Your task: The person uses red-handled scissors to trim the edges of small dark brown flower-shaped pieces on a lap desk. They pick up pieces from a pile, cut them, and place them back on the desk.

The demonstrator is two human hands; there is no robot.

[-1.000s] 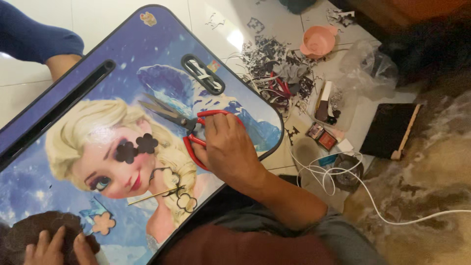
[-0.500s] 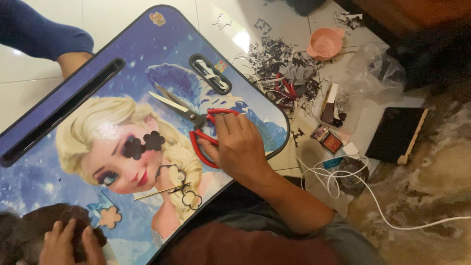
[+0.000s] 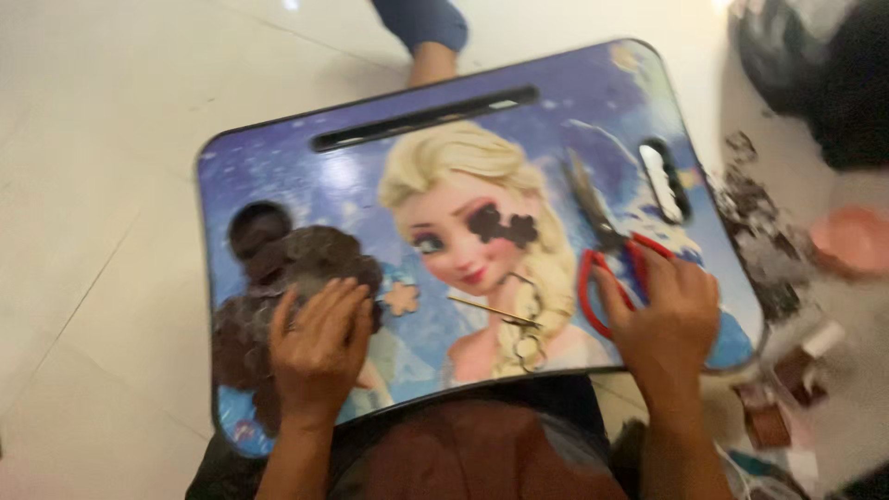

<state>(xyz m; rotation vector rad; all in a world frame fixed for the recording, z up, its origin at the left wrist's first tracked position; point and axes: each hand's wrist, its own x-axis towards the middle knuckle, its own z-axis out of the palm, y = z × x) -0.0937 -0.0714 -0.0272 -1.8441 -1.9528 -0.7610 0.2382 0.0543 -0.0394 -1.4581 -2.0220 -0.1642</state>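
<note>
A purple lap tray [image 3: 315, 176] with a cartoon figure printed on it rests over my legs. My left hand [image 3: 319, 347] lies flat, fingers apart, on a brown lacy cutout piece [image 3: 306, 259] at the tray's left side. My right hand [image 3: 662, 310] covers the red handles of a pair of scissors [image 3: 590, 208], whose steel blades point away from me. Between my hands lie two dark flower cutouts [image 3: 500, 225], a small tan flower [image 3: 402, 298], a thin stick [image 3: 491, 310] and some wire rings [image 3: 528, 347].
Dark paper scraps [image 3: 759, 231] and a pink bowl [image 3: 852, 241] sit on the pale tiled floor to the right, with small boxes [image 3: 773, 407] nearer me. Another person's leg in blue [image 3: 426, 37] shows beyond the tray's far edge.
The view has swung left, so the tray now looks level and the whole brown piece shows. My right hand stays on the scissors and my left hand on the brown piece.
</note>
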